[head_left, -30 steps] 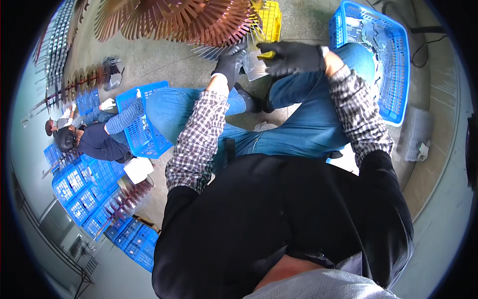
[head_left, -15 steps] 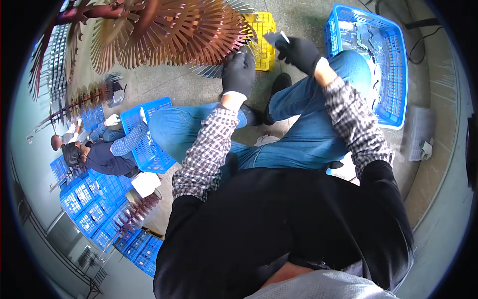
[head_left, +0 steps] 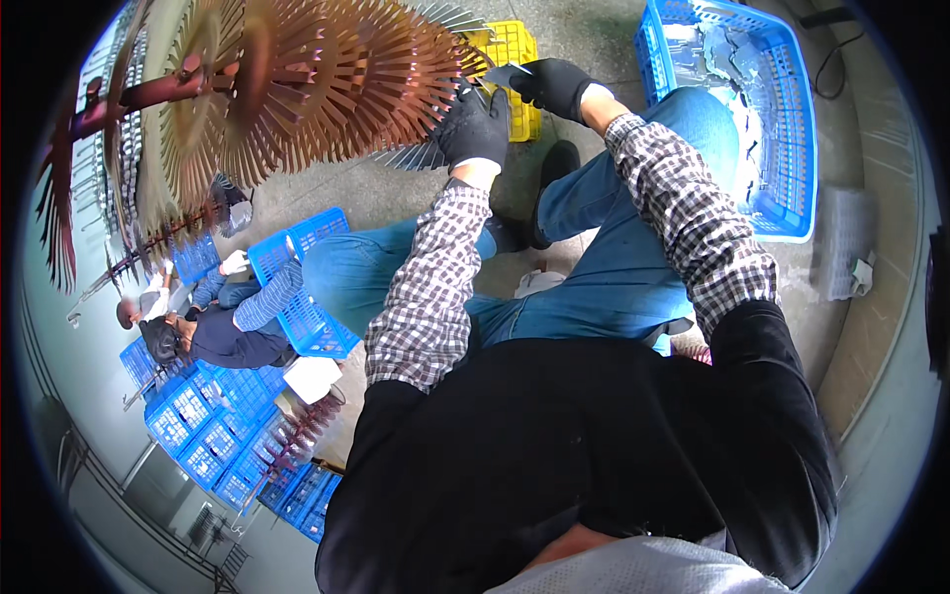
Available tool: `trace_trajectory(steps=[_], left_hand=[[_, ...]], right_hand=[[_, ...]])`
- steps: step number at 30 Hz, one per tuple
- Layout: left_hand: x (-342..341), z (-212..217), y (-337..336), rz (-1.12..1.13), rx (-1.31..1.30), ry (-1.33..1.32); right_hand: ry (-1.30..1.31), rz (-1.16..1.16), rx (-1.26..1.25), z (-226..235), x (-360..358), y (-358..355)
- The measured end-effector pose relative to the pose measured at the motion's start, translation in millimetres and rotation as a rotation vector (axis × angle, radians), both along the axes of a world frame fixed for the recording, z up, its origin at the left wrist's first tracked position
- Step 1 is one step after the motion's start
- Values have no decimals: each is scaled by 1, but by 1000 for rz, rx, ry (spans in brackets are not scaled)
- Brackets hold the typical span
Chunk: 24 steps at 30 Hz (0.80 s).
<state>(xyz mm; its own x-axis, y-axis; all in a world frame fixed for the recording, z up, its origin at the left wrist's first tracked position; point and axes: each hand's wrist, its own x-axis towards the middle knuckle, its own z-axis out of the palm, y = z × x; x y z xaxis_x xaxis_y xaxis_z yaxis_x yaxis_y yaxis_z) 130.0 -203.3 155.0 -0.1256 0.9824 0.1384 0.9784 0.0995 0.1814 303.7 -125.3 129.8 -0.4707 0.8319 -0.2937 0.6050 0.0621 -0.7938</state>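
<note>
A: What's changing?
B: Coppery fan-bladed rack [head_left: 327, 89] is filling more of my view, upper left. Blue crate [head_left: 795, 148] is sitting on my right; yellow crate [head_left: 515, 42] is sitting beyond my hands.
A: Hands?
B: Right hand [head_left: 556, 89] is coming in closer to the left, thumb and fingers pinching a flat grey piece [head_left: 502, 75]. Left hand [head_left: 473, 129] is staying by the rack's edge; can't tell if its fingers are gripping anything.
A: Meaning?
B: Piece is hovering just beside that edge, so both hands are working one spot. Contact: can't tell.
</note>
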Motion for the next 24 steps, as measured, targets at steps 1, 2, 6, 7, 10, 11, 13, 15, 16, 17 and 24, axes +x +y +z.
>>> trace_trajectory(steps=[1, 2, 6, 7, 10, 11, 13, 15, 16, 17, 24], left_hand=[[0, -3, 1, 2, 42, 36], [0, -7, 2, 5, 83, 72], [4, -8, 5, 24, 98, 82], [5, -7, 6, 33, 87, 68], [5, -3, 8, 47, 53, 42], [5, -2, 8, 52, 32, 30], [5, 1, 9, 61, -10, 4], [6, 6, 9, 62, -31, 16], [8, 10, 9, 61, -49, 27], [9, 12, 10, 60, -67, 38], [3, -6, 10, -6, 107, 150]], right_hand=[[-35, 32, 25, 7, 0, -1], [-69, 64, 51, 13, -1, -2], [-97, 87, 109, 9, 0, -4], [-94, 82, 128, 7, 1, -4], [-81, 67, 121, 6, -1, -4], [-71, 56, 97, 7, -3, -5], [-51, 33, 49, 8, -5, -5], [-54, 50, 65, 8, -4, -4], [-58, 64, 84, 9, -4, -4], [-62, 79, 103, 9, -3, -4], [-49, 135, 156, 2, -3, -4]])
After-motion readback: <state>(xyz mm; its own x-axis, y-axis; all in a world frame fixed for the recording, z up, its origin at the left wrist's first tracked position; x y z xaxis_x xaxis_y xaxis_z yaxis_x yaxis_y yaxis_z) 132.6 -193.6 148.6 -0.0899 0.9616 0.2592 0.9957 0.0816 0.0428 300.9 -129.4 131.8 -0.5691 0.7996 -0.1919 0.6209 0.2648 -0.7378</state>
